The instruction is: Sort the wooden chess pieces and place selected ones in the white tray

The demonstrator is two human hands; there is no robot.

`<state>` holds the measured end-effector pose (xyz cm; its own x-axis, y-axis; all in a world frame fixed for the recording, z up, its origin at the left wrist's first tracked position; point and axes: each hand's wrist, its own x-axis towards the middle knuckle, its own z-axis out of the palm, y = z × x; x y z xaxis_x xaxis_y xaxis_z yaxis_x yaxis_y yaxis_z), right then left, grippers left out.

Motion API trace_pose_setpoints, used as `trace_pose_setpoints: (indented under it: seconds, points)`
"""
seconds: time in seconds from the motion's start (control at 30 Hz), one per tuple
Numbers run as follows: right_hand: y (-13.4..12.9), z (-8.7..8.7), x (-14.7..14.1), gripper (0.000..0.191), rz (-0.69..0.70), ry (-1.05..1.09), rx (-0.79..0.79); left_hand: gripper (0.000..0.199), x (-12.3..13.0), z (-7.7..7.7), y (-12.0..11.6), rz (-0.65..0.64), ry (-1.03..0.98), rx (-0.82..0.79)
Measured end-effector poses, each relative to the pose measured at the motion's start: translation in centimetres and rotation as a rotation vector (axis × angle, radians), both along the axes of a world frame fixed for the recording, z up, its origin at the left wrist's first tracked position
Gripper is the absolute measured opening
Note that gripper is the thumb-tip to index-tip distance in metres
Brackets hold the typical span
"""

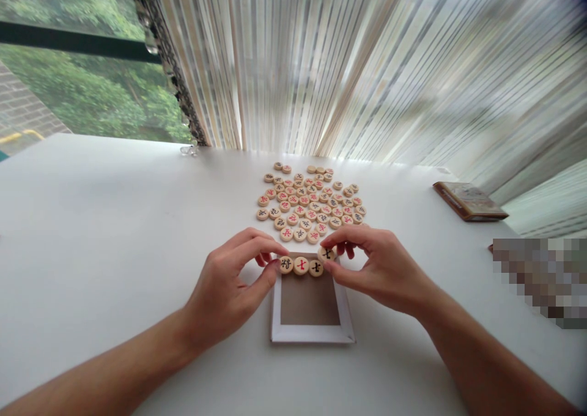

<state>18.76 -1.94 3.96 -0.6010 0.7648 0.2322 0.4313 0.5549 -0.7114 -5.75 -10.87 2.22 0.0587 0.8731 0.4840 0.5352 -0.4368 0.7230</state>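
Between the thumb and fingertips of my right hand [378, 268] is a round wooden Chinese chess piece [327, 254] with a black character, slightly raised at the right end of a row. My left hand [236, 281] pinches the leftmost piece [285, 264] of that row, also marked in black. Between these two lie a red-marked piece [301, 265] and a black-marked piece [316, 268]. The row runs along the far end of a shallow white-rimmed box [309, 334], whose brownish floor shows below it.
Beyond the box, several loose Chinese chess pieces [305, 200], red and black, are spread on the white table [114, 232]. A brown box or book [472, 200] lies at the right. Striped string curtains [293, 61] and a window stand behind. A blurred-out patch covers the right edge.
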Motion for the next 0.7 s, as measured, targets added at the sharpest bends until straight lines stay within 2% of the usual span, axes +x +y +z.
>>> trace_pose_setpoints:
  seconds: [0.17, 0.7]
  points:
    - [-0.22, 0.40, -0.20, 0.011, 0.094, -0.087, 0.075, 0.019, 0.05, 0.03, -0.04, -0.009, 0.003, 0.007]
    - [0.00, -0.37, -0.20, 0.012, 0.110, -0.144, 0.008, 0.019, 0.09, -0.06, -0.08, -0.017, 0.000, 0.011]
